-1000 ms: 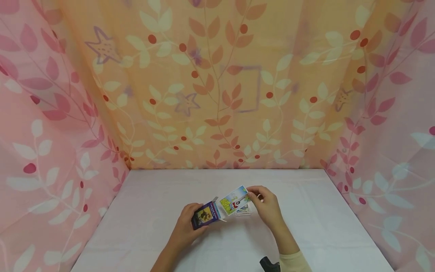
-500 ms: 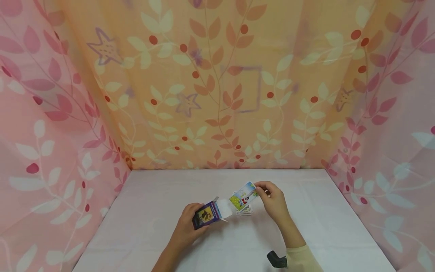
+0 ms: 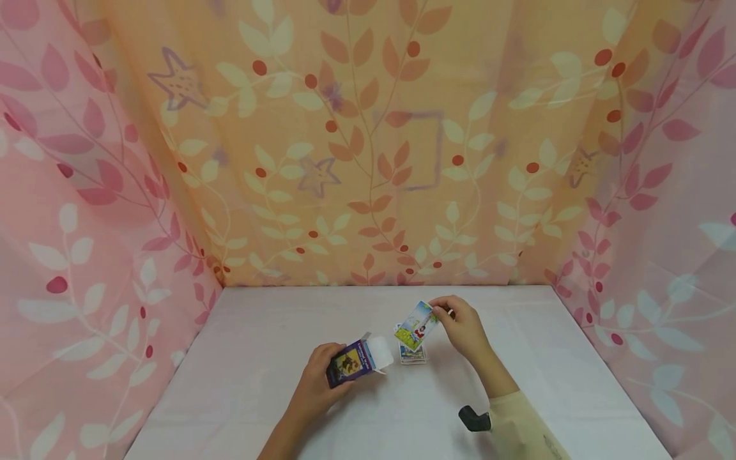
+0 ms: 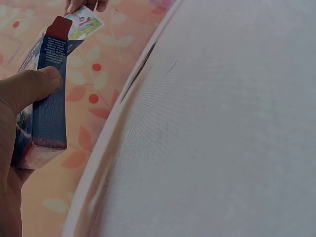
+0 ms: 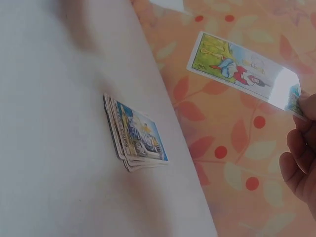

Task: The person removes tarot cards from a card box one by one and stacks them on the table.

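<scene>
My left hand [image 3: 319, 378] grips a dark blue card box [image 3: 349, 363] whose flap end is open and points right. In the left wrist view the thumb presses on the narrow side of the box [image 4: 49, 106]. Between thumb and fingertips, my right hand [image 3: 462, 326] pinches one picture card [image 3: 417, 326] by its end, held tilted in the air. Below that card a small stack of cards [image 3: 413, 355] lies on the white table, partly covered in the head view. The right wrist view shows the stack [image 5: 140, 136] slightly uneven, a picture card on top.
A black angled object [image 3: 475, 419] is beside the right sleeve near the front of the white table [image 3: 259, 358]. Patterned curtains [image 3: 368, 140] enclose the table at the back and both sides.
The right hand has drawn the card away from the box's open end, rightward and a little farther back, over the stack. The left hand and box have stayed nearly still.
</scene>
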`<state>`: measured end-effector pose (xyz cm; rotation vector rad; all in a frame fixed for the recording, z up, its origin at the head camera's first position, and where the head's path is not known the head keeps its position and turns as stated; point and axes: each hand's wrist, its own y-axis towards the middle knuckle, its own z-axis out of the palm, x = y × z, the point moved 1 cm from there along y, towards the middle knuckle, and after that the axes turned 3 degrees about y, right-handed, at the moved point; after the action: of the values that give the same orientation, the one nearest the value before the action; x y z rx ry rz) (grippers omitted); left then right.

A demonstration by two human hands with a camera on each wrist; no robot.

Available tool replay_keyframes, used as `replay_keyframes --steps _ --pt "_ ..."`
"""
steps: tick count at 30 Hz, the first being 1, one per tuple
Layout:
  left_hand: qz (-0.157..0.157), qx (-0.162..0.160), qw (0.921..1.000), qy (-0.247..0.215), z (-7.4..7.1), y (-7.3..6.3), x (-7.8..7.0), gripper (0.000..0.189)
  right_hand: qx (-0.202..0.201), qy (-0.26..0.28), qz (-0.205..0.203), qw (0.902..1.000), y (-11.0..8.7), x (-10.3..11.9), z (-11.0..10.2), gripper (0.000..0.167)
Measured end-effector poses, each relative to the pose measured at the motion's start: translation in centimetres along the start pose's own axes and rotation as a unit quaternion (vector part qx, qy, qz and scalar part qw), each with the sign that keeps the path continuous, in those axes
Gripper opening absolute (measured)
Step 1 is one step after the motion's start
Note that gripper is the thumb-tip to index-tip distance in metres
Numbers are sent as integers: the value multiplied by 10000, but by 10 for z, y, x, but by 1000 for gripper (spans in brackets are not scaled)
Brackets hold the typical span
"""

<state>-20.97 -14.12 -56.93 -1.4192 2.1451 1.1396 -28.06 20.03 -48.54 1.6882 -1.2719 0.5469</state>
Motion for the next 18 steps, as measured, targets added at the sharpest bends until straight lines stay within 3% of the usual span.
replay_keyframes --steps 8,18 --pt "-124 63 9998 -121 0 0 1 78 431 -216 148 9987 13 -5 6 10" --pt "3 2 10000 -28 -1 -1 -2 78 783 -265 107 9965 26 -18 15 10"
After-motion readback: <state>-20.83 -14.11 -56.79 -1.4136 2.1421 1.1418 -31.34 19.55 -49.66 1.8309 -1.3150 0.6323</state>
